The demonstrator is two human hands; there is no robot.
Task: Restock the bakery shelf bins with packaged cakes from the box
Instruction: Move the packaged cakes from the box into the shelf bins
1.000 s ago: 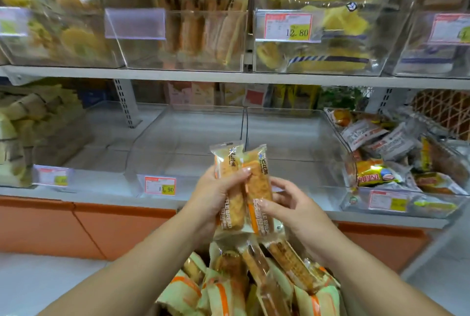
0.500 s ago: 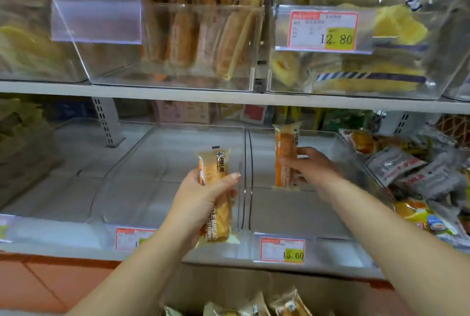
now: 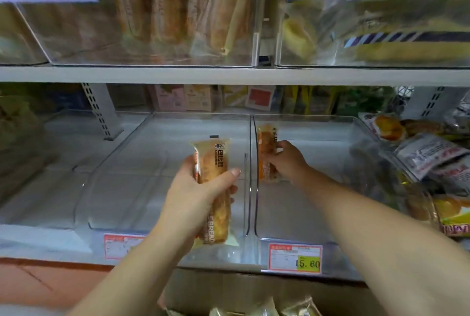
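Observation:
My left hand grips a long packaged cake upright, above the front of a clear bin on the lower shelf. My right hand reaches into the neighbouring clear bin and holds a second packaged cake upright against the bin's left wall, near the back. Neither bin shows any other cake inside. The cardboard box sits below the shelf edge, with the tops of several packaged cakes showing at the bottom of the frame.
A price tag reading 15.60 hangs on the right bin's front. Further right, a bin of mixed packaged pastries is heaped high. The upper shelf carries clear bins of long breads and yellow cakes.
The two cakes, held together over the box a second ago, have been split. My right hand carried one deep into the right bin; the left hand rose to the left bin. The view moved closer.

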